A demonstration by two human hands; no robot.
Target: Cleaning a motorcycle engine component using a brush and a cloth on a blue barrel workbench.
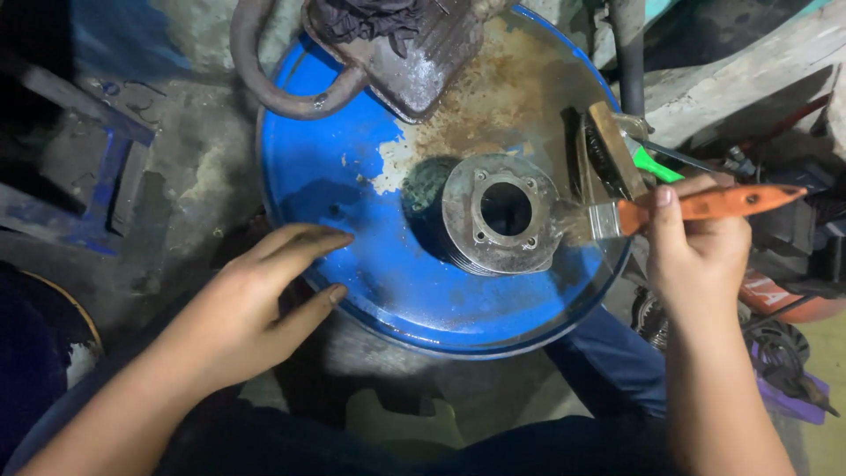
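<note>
Two hands at a blue drum lid

Two bare hands work over a blue drum lid (352, 238). A grey metal cylinder part (500, 214) stands right of the lid's middle. The right hand (696, 242) pinches the orange handle of a paintbrush (683, 207), bristles touching the part's right side. The left hand (256, 300) rests on the lid's near-left rim, fingers (304, 242) loosely spread.

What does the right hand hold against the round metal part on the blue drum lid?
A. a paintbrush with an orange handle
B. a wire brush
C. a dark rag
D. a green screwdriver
A: the right hand grips a paintbrush with an orange handle, its bristles touching the side of the round metal part.
</note>
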